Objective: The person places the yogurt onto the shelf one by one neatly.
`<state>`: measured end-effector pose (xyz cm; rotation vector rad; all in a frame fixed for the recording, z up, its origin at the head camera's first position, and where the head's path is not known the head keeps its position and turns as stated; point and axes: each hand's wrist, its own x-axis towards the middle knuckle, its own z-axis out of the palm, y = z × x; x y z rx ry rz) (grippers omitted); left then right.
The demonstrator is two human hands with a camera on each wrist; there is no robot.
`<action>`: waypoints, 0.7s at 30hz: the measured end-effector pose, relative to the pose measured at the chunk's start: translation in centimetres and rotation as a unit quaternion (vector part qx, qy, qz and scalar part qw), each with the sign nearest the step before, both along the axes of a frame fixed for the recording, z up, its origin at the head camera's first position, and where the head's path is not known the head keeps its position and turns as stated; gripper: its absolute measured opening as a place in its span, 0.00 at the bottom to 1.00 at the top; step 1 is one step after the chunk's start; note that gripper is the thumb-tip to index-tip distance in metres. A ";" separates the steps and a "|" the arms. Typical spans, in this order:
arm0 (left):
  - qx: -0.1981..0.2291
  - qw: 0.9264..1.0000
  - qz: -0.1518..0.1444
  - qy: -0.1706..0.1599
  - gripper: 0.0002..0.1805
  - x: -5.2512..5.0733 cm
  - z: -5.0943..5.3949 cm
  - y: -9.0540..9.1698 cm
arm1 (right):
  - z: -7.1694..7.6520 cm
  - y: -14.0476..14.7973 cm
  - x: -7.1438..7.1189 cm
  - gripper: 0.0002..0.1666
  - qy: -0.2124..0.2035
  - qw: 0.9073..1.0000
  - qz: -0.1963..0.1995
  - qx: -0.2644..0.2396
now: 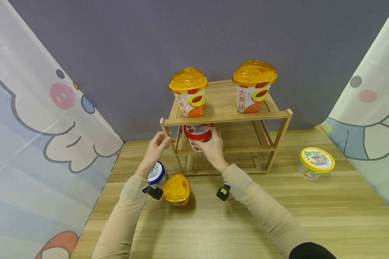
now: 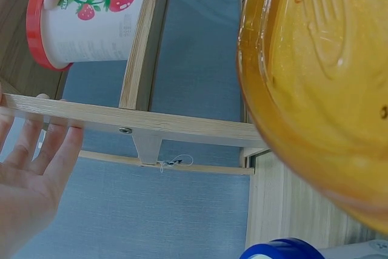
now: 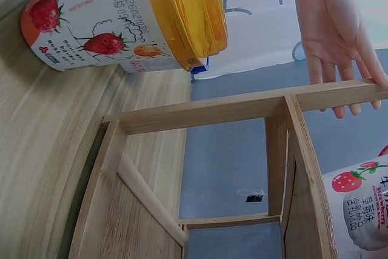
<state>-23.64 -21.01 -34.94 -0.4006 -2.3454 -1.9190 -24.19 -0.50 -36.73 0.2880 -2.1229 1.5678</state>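
Observation:
On the middle shelf of a wooden rack [image 1: 227, 148], my right hand [image 1: 214, 147] grips a red-lidded strawberry cup [image 1: 197, 131] near the left end. The left wrist view shows the cup's white side [image 2: 100, 25] with a finger over its red rim. My left hand [image 1: 158, 144] is at the rack's left front post, its fingers fairly straight and touching the wood. In the right wrist view, the left hand's fingers [image 3: 330, 68] pass behind that post. Most of the right hand is outside both wrist views.
Two yellow-lidded fruit cups, the left one [image 1: 189, 93] and the right one [image 1: 254, 88], stand on the top shelf. Another yellow-lidded cup [image 1: 176, 189] and a blue-lidded cup [image 1: 156, 173] are on the table front left. A cup with a yellow-rimmed white lid [image 1: 316, 162] stands right.

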 end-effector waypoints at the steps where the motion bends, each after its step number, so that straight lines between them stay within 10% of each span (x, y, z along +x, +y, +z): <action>1: -0.002 1.000 0.002 0.000 0.09 0.2 0.2 0.1 | 0.0 -0.1 0.0 0.32 -0.001 1.000 -0.002 -0.001; 9: -0.018 1.000 0.011 0.007 0.07 1.2 1.5 0.8 | 0.1 -1.0 -0.3 0.33 0.003 1.000 -0.017 0.004; 21: -0.003 1.000 -0.002 0.015 0.15 -0.2 -0.4 -0.1 | 0.5 -2.0 -0.2 0.35 -0.009 1.000 -0.027 0.007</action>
